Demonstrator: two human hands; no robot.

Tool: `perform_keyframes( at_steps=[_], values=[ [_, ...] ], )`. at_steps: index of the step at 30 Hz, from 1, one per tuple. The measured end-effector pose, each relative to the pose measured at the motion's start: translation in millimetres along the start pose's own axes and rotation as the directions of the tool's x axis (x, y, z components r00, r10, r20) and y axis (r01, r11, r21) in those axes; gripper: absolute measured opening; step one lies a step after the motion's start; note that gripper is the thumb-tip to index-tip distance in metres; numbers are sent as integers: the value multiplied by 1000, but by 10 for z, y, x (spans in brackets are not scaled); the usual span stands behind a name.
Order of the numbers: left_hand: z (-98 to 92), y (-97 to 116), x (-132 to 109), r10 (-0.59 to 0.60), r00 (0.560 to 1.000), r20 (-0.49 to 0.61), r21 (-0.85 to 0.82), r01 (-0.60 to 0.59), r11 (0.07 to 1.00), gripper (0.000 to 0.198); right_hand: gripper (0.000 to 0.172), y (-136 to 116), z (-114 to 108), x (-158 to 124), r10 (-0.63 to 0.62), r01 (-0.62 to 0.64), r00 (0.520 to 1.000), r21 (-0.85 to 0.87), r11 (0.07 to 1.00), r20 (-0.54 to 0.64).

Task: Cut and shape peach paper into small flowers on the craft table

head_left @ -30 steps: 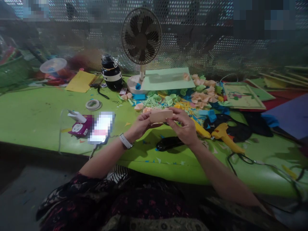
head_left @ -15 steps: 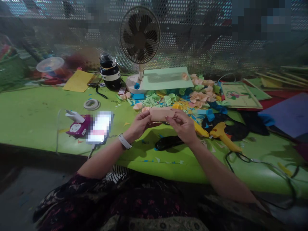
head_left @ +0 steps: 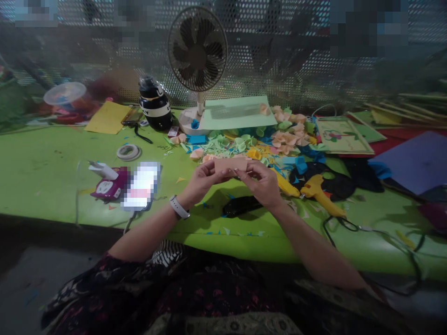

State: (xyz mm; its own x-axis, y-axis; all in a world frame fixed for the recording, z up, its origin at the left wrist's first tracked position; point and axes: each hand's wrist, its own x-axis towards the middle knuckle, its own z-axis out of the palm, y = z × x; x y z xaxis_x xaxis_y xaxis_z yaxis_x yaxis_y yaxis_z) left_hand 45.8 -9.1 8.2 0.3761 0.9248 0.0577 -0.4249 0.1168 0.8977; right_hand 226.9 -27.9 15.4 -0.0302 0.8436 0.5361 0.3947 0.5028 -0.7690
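Note:
A small peach-coloured rectangle of paper (head_left: 229, 164) is held up between my two hands, above the green table. My left hand (head_left: 205, 179) pinches its left end, thumb along the lower edge. The right end is gripped by my right hand (head_left: 261, 182), whose thumb also lies at the lower edge. Both thumbs are close together near the middle, and the fingers behind the paper are partly hidden. Below the hands lies a black stapler-like tool (head_left: 241, 205), partly covered by my right hand. Cut paper petals in peach (head_left: 288, 141) and green (head_left: 246, 141) lie beyond the paper.
A yellow glue gun (head_left: 319, 191) with a cable lies to the right, beside a yellow cutter (head_left: 287, 184). Leftward are a phone (head_left: 142, 186), a purple socket adapter (head_left: 110, 186) and a tape roll (head_left: 128, 152). A fan (head_left: 198, 53) and black bottle (head_left: 156, 106) stand behind.
My left thumb has slid rightward along the paper's lower edge, closer to my right thumb. The whole view has shifted slightly; the paper stays in both hands.

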Motion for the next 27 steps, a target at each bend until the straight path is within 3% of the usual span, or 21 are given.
perform_keyframes(
  at_steps=[13,23,27],
  values=[
    [-8,-4,5,-5,1000,-9,49,6,999,35,34,-27,-2,8,54,-54,998,-5,999,16],
    [-1,8,-10,-11,1000,6,81,10,997,31,32,-32,6,3,66,-66,998,8,998,24],
    [-9,3,1,-4,1000,7,66,3,998,31,34,-38,-13,15,145,-143,989,66,987,-26]
  ],
)
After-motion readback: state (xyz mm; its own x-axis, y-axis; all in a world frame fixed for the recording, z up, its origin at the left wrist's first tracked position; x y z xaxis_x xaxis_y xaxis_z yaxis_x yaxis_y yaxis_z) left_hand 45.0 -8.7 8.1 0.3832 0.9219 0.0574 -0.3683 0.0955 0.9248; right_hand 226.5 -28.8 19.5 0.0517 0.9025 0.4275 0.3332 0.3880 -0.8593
